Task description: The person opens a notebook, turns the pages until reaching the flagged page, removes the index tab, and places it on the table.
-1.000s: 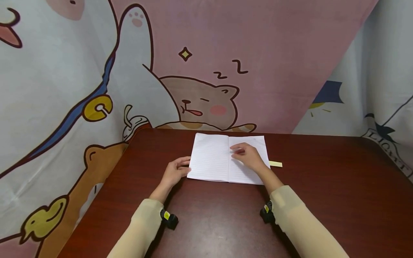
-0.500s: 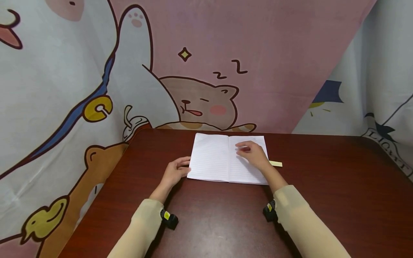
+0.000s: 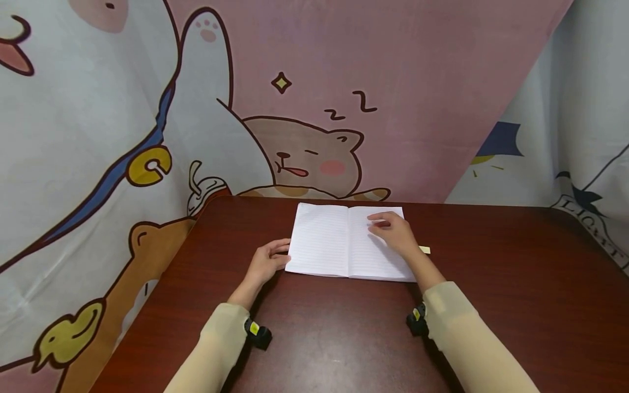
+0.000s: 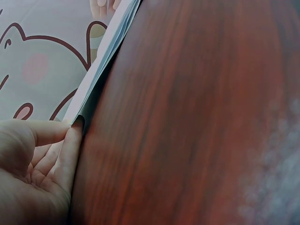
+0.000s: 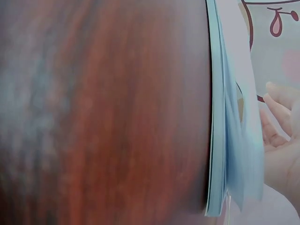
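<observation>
An open notebook (image 3: 319, 240) with lined white pages lies near the back of the table. My left hand (image 3: 265, 265) pinches its left edge; in the left wrist view the thumb (image 4: 52, 132) is on the top page and a finger goes beneath the corner. Over the right page is my right hand (image 3: 397, 233), fingers loosely bent, thumb and index apart, nothing between them. In the right wrist view, some loose pages (image 5: 234, 136) stand away from the stack beside that hand. A pale yellow strip (image 3: 425, 250) sticks out past the notebook's right edge, partly hidden by the wrist.
The dark red-brown wooden table (image 3: 324, 338) reaches back to a cartoon-printed cloth (image 3: 417, 109). Small black cameras are worn at the left wrist (image 3: 258, 334) and the right wrist (image 3: 416, 322).
My right hand has moved a little to the right across the right page, and its wrist now covers more of the yellow strip. The left hand and the notebook have stayed put.
</observation>
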Demonstrator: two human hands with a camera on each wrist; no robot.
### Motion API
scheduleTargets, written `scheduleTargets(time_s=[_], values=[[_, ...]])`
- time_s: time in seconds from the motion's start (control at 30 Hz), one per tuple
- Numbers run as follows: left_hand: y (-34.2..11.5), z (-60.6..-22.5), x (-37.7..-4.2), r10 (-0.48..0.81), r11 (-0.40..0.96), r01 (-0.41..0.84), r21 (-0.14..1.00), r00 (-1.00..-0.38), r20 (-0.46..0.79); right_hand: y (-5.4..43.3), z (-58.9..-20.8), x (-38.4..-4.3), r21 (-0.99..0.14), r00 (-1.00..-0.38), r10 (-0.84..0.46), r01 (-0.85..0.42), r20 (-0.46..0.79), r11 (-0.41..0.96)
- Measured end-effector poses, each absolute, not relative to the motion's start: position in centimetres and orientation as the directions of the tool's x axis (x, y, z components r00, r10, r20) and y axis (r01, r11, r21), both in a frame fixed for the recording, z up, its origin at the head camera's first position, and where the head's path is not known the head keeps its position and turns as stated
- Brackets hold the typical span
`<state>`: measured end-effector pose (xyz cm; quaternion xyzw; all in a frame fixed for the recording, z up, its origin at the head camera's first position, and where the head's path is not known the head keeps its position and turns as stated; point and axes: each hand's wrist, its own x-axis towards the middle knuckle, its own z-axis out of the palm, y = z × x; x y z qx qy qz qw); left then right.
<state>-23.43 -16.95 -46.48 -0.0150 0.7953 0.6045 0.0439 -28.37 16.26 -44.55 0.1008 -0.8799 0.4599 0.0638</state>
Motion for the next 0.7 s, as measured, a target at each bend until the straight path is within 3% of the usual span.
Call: scheduleTargets(time_s=[0.47,0.7], values=[[-16.3,-43.3,-21.5,0.056,0.289,-0.063,0.955,-0.995,-0.082,17.3,-44.6,-28.5,-0.835,-0.973,-0.014,-0.204,0.229,0.511],[-16.4,-44.1,-22.1,0.041,0.283,-0.086,0.955,-0.994,-0.102,17.9,-44.4,-28.4,-0.828,-0.972,0.033,-0.178,0.231,0.532]])
